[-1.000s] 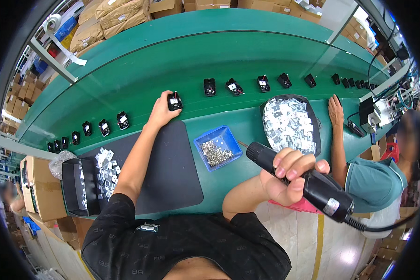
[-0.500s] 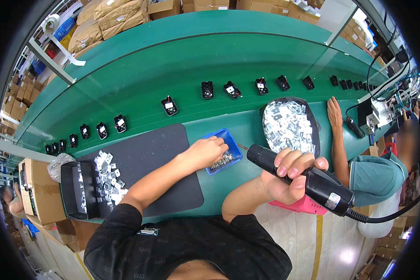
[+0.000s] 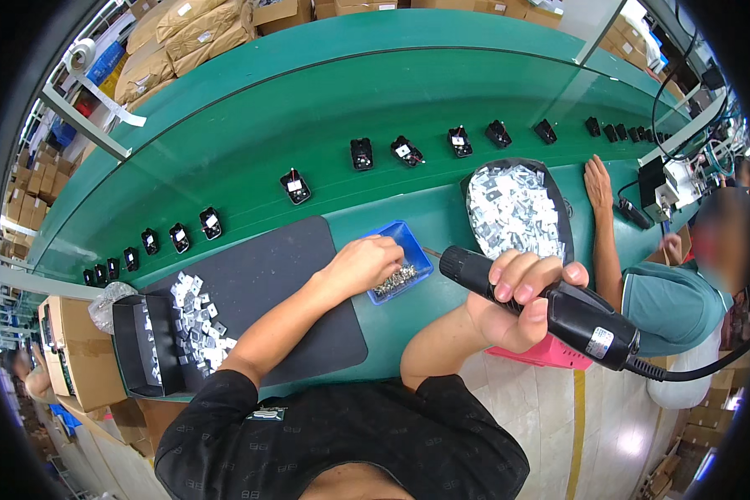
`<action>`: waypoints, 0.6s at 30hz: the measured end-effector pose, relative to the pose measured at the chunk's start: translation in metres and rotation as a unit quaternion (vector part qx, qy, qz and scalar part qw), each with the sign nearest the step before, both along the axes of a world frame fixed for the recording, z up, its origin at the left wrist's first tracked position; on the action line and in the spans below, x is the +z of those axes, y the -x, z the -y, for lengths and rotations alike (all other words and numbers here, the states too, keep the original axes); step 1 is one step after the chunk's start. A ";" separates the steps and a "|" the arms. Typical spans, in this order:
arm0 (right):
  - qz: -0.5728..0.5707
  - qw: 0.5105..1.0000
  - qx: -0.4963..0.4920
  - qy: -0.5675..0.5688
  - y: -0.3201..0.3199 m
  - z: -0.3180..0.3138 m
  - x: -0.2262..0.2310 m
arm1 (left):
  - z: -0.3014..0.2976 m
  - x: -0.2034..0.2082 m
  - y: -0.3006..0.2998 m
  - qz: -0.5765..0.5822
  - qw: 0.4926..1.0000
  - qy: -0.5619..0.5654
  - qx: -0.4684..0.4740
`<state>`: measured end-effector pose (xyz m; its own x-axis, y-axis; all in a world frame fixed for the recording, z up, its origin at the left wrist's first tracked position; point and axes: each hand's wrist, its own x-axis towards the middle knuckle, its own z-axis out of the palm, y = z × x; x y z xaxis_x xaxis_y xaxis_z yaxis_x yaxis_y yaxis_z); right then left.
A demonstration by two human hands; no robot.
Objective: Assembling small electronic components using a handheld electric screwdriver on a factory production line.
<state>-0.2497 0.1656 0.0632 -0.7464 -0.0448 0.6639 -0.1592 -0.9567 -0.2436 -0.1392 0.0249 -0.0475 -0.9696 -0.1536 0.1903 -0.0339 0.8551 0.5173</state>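
A: What has moved since the first of the earlier frames?
B: The left hand (image 3: 365,265). A second ago it was on a black housing (image 3: 295,187) out on the green strip (image 3: 329,175); now it is down in the blue bin (image 3: 417,250), and that housing lies there untouched.
A: Has it picked anything up?
B: I can't tell. Its fingers curl downward among small metal parts (image 3: 404,279), perhaps screws, and the tips are hidden.
A: And the right hand (image 3: 517,304)?
B: Wrapped firmly round a black power screwdriver (image 3: 583,325), held up above the worktop (image 3: 383,333). The bit points toward the bin and touches no housing.
A: So how far along are things?
B: Partway, I'd judge. Several housings in the row, the one straight beyond the bin's left side included, show a pale piece inside; in a couple farther right I can't make one out. Whether any fastener is seated is too small to see. Neither hand is on a housing.
A: Are there more pale pieces?
B: Plenty: a heaped black tray (image 3: 567,242) right of the bin, and a loose pile (image 3: 196,321) at the left of the dark mat (image 3: 267,275). Just beyond the tray, a co-worker's hand (image 3: 597,183) rests near the strip.
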 end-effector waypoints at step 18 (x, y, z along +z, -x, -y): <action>-0.058 0.993 0.105 0.006 -0.001 0.000 0.000 | -0.014 0.016 -0.007 -0.310 0.863 -0.398 0.022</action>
